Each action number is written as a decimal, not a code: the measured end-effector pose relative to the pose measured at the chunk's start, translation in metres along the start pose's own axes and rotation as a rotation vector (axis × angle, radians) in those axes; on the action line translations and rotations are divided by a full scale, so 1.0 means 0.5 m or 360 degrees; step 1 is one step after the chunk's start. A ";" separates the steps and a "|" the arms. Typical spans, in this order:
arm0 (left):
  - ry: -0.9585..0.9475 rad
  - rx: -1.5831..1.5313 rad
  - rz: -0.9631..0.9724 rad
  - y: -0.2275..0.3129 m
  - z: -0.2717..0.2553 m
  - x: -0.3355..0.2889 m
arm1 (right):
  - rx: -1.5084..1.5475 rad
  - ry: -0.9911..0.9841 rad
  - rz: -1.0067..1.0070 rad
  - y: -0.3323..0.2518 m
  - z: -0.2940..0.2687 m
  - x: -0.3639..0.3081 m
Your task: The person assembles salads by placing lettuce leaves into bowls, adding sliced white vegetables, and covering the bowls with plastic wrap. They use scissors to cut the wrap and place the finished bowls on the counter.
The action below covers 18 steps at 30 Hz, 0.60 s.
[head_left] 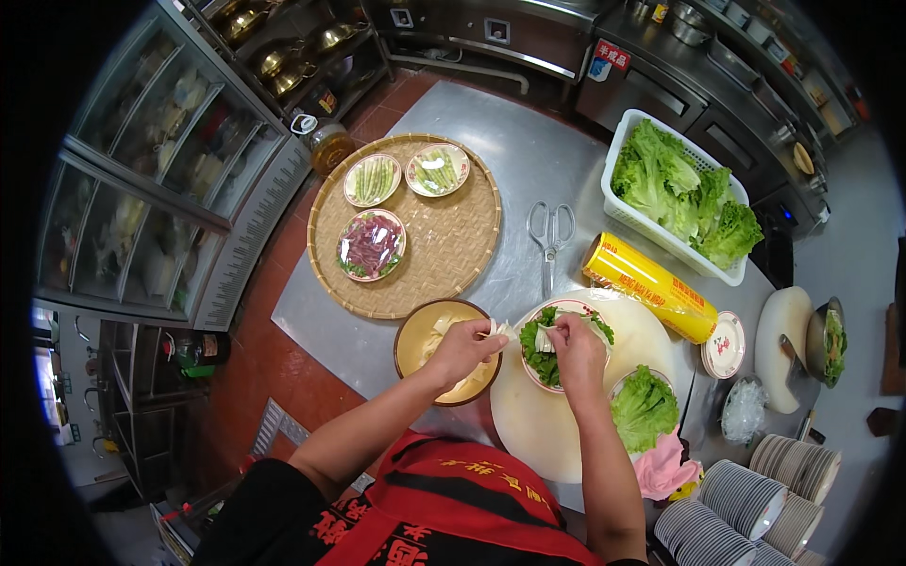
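Observation:
My left hand (464, 347) hovers over a yellow bowl (415, 341) of pale food strips and pinches one strip at its fingertips. My right hand (576, 341) is above a small plate (552, 357) lined with green lettuce and holds another pale strip over it. The plate rests on a round white cutting board (538, 424). A second lettuce-lined plate (644, 407) sits on the board to the right.
A round woven tray (444, 245) carries three filled, wrapped plates. Scissors (549, 236), a yellow cling-film box (649, 286) and a white basket of lettuce (679, 189) lie beyond. Stacked plates (755, 486) and a pink cloth (661, 467) sit at the right.

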<state>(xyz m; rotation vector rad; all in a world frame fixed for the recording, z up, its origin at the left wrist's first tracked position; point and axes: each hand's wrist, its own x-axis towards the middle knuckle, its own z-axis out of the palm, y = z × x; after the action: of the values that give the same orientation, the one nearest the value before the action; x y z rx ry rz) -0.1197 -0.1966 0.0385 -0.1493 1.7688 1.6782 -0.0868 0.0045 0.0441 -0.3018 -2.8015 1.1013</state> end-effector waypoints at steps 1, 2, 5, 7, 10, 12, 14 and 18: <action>-0.0023 -0.0006 0.0004 -0.002 0.002 -0.001 | -0.0005 0.0017 -0.0014 0.001 0.000 -0.002; -0.0050 -0.0007 0.0010 0.000 0.005 -0.001 | 0.0026 0.0025 -0.0036 0.006 0.003 -0.004; -0.0150 -0.0050 0.0025 0.006 0.018 -0.004 | 0.0094 0.0044 -0.0016 0.010 0.007 -0.010; -0.0187 -0.0042 0.0005 0.008 0.026 -0.003 | 0.0112 0.0046 0.0105 -0.014 -0.007 -0.016; -0.0215 -0.0082 0.0043 0.016 0.057 -0.010 | 0.0512 0.0118 0.0236 -0.001 -0.024 -0.043; -0.0249 -0.0118 0.0088 0.002 0.080 -0.010 | 0.0957 -0.0192 0.0688 -0.008 -0.051 -0.071; -0.0313 -0.0090 0.0066 -0.007 0.109 -0.011 | 0.1242 -0.0349 0.0954 -0.006 -0.066 -0.100; -0.0402 0.0079 0.0001 -0.011 0.145 -0.012 | 0.1354 -0.0204 0.1068 0.004 -0.078 -0.128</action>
<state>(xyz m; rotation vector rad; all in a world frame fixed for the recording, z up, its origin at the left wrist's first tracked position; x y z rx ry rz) -0.0837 -0.1335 0.0421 0.0827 1.6187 1.5763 -0.0170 0.0173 0.0692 -1.1096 -2.0400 2.3534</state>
